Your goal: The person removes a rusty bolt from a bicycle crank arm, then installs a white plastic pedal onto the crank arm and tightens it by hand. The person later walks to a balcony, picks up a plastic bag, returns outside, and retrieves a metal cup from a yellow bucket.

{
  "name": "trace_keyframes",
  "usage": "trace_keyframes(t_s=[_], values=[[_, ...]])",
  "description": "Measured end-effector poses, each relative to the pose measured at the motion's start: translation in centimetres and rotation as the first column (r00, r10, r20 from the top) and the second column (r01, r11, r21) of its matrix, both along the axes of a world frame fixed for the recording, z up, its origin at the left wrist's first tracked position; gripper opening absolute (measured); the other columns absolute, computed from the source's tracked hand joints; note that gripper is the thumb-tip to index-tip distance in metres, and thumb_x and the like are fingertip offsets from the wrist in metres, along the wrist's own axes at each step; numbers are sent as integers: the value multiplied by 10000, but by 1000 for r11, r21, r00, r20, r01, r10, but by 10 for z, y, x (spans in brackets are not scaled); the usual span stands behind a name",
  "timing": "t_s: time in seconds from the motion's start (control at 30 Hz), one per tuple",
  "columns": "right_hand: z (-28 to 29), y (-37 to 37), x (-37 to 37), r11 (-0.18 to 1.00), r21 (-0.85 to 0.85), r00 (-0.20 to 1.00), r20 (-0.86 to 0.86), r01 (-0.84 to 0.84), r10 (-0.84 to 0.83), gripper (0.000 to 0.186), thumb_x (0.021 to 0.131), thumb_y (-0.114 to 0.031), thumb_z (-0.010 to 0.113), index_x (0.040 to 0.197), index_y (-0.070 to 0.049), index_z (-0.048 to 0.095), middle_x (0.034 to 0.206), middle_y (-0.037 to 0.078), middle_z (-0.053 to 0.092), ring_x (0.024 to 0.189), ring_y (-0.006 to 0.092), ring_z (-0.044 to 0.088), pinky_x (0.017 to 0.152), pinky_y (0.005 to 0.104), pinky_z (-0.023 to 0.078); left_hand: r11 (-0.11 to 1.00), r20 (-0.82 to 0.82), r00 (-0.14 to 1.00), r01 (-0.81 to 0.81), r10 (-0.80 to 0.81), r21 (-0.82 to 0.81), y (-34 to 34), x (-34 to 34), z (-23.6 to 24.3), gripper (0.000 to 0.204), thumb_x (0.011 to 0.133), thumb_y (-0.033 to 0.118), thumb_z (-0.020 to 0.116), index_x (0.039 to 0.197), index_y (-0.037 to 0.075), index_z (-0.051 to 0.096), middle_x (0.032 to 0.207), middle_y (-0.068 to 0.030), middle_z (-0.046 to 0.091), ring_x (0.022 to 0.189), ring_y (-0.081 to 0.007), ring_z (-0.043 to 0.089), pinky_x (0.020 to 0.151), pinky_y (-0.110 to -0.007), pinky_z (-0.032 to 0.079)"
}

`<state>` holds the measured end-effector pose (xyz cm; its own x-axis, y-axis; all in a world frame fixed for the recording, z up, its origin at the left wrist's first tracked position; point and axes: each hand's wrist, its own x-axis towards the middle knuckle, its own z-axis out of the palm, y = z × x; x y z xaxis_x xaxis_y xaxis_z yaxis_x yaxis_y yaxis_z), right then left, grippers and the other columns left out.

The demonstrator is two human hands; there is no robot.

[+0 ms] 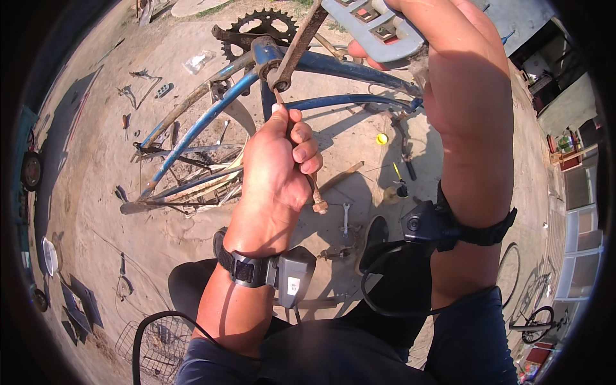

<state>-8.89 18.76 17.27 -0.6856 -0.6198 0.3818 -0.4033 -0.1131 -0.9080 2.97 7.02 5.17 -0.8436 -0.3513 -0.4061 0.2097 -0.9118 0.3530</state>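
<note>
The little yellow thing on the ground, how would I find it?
Start at the upside-down blue bicycle frame on the sandy ground. Follow its lower tube right, between the person's two arms. Just below it lies a small round yellow cap, the only bright yellow round thing among rusty tools.

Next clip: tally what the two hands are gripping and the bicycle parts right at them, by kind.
Rusty rod-like tool, gripped by the left hand: 1
Grey pedal, gripped by the right hand: 1
Rusty crank arm: 1
Toothed chainring: 1
Blue bicycle frame: 1
Total: 5
</note>
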Motion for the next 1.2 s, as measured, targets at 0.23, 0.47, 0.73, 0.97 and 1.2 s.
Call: trace_keyframes(t_s=[0.23, 0.47, 0.73, 0.97, 1.2], values=[[6, -3, 15, 998, -52, 995, 90, -42, 47, 427, 983, -336, 606, 1230, 13, 610, 1088, 140, 704, 942, 261, 725, 702, 299, 583, 997, -42, 999, -21, 24, 76, -1, -3, -5, 294, 1098, 327, 374, 954, 103, 498, 676, 44, 440, 446, -56, 356, 389, -224, 299], [4, 1, 29, 990, -107, 956, 270, -89, 115, 452, 972, -357, 629, 1251, -2, 614, 1120, 126, 701, 980, 272, 720, 710, 305, 583, 994, -75, 996, -30, 38, 110, -1, -3, -7, 296, 1097, 330, 381, 958, 95, 495, 679, 38, 442, 445, -59, 359, 382, -228, 299], [-26, 5, 25, 1000, 1, 1000, 9, -3, 3, 547, 937, -424, 675, 1288, -11, 599, 1206, 126, 675, 1043, 304, 701, 751, 364, 578, 992, -93, 994, -41, 52, 118, 0, -1, -7, 290, 1095, 329, 386, 959, 95, 492, 670, 38, 423, 443, -55, 349, 379, -223, 296], [-28, 7, 23, 997, 72, 1000, 10, -19, 19, 567, 941, -428, 672, 1290, 13, 600, 1222, 129, 662, 1075, 286, 686, 768, 360, 574, 992, -99, 993, -49, 61, 114, 1, -2, -7, 290, 1094, 325, 391, 958, 92, 495, 665, 40, 417, 443, -51, 343, 377, -224, 292], [-58, 23, 20, 968, 250, 989, 145, -6, -31, 654, 959, -451, 648, 1375, 37, 518, 1248, 186, 637, 1067, 265, 677, 781, 333, 573, 989, -137, 988, -44, 64, 139, 2, -2, -6, 299, 1095, 328, 389, 954, 90, 501, 649, 45, 409, 438, -52, 335, 377, -222, 288]])
